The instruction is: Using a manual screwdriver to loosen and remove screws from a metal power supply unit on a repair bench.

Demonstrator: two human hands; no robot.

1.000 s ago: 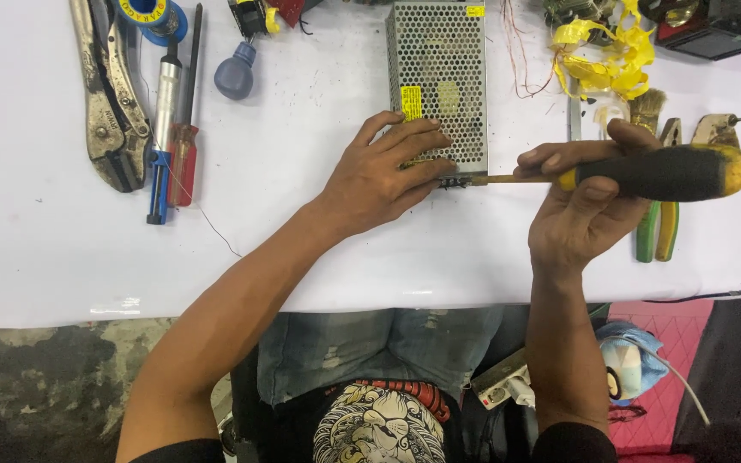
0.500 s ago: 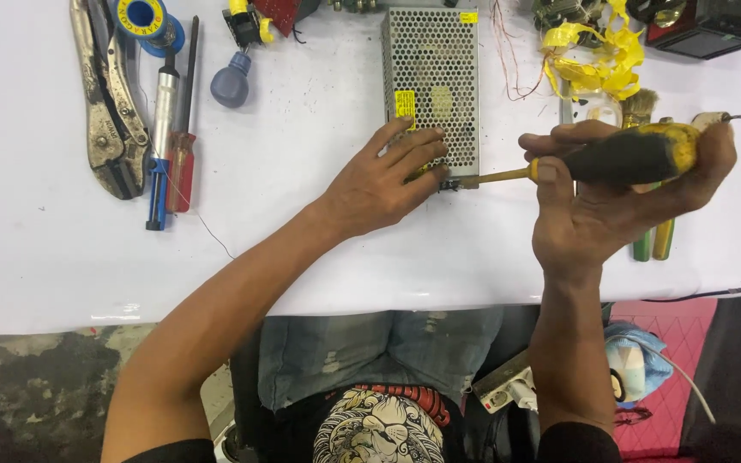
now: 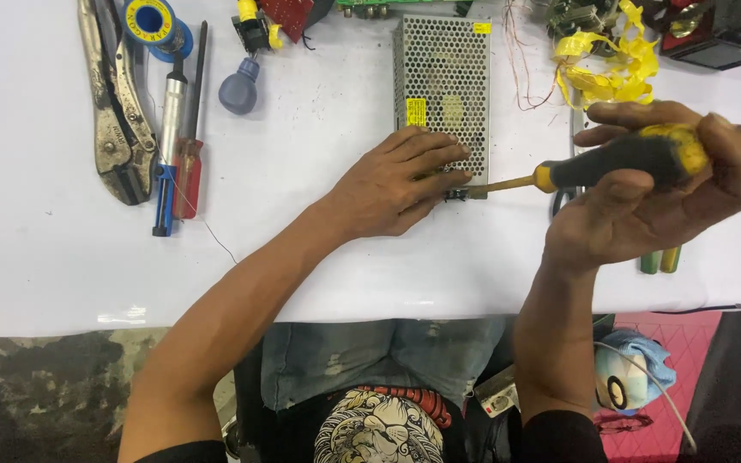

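A perforated metal power supply box (image 3: 442,86) lies on the white table (image 3: 62,266). My left hand (image 3: 396,184) rests flat on the table with its fingers pressing the box's near end. My right hand (image 3: 653,201) grips a screwdriver (image 3: 611,161) with a black and yellow handle. Its shaft runs left to the box's near edge, and the tip sits there just under my left fingertips.
Locking pliers (image 3: 117,111), a solder spool (image 3: 152,21), a blue-handled tool (image 3: 167,146), a red screwdriver (image 3: 189,163) and a blue bulb-handled tool (image 3: 237,90) lie at the left. Yellow tape (image 3: 606,60) and thin wires lie at the back right, green handles (image 3: 660,259) below my right hand.
My right hand has turned and lifted the screwdriver handle slightly, with the tip staying at the box's near edge. My left hand has held its place on the box.
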